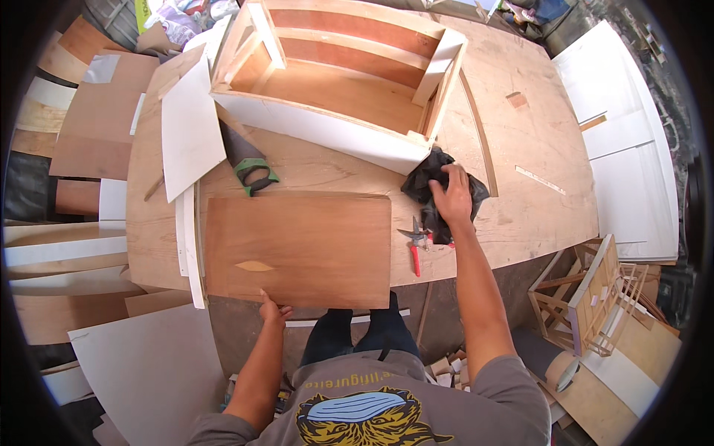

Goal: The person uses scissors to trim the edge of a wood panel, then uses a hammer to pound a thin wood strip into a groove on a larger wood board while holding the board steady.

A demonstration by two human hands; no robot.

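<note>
Grey T-shirt, worn by the person, animal print in yellow, black and blue on the front; dark trousers beyond it. Brown board, one, rectangular, flat on the near side of the wooden table, its near edge jutting past the table's edge; pale leaf-shaped mark on its surface toward the left. Left hand, at the board's near edge, thumb on top, other fingers curled at the rim, grasping it. Right hand, laid over a crumpled black bundle, fingers bent and partly spread; whether they grasp it cannot be told, nor whether the bundle is cloth or plastic. Pruning shears, red-handled, just beside the bundle, between it and the board. Handsaw, green-and-black handle toward the board, blade reaching back toward the box. Wooden box, open side up, white front, at the far part of the table, its near right corner close to the bundle. White sheet, left of the saw; white strips, upright to the view, along the board's left side. White panels, right of the table. Wooden frame, right of the table's near corner.
</note>
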